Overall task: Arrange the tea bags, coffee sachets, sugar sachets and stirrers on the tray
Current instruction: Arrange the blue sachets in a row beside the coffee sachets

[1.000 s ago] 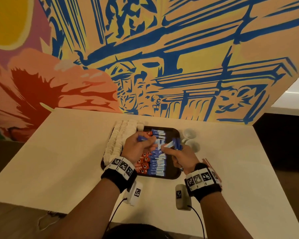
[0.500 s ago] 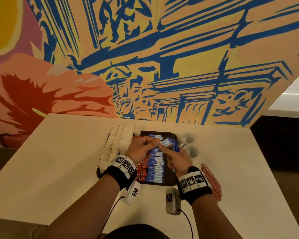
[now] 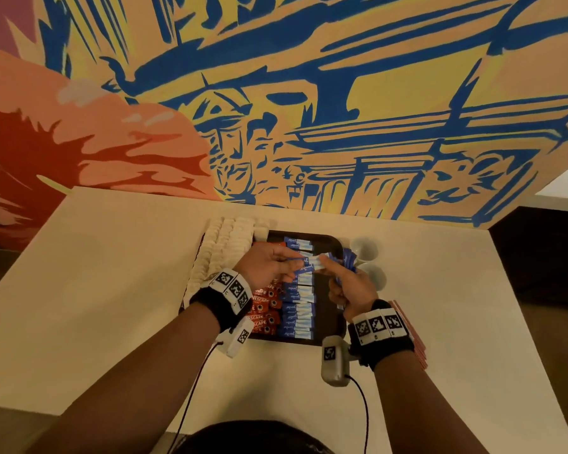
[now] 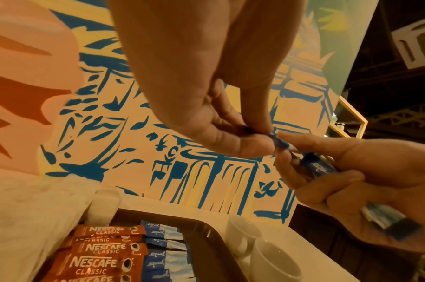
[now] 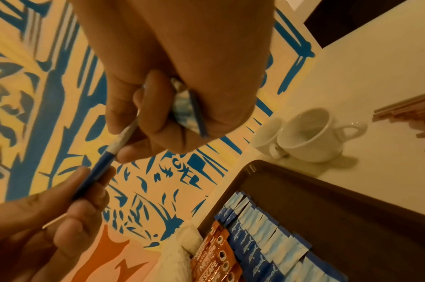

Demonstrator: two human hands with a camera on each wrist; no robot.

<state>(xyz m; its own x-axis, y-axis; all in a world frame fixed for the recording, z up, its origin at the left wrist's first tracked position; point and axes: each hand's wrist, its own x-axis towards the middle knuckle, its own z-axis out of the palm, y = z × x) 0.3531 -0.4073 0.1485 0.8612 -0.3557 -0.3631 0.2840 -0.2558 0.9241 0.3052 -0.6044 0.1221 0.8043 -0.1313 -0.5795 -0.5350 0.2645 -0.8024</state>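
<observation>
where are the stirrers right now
In the head view the stirrers lie on the table right of the tray, beside the right wrist and nearer than the two cups.

A cream table stands against a blue-and-orange mural wall.

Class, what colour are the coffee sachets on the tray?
Red-orange coffee sachets with white lettering, clearest in the left wrist view.

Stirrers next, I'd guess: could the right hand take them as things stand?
Probably not yet. The stirrers lie bare on the table just right of the right hand, nothing over them, but that hand grips a bunch of blue sachets and shares one with the left hand.
</observation>
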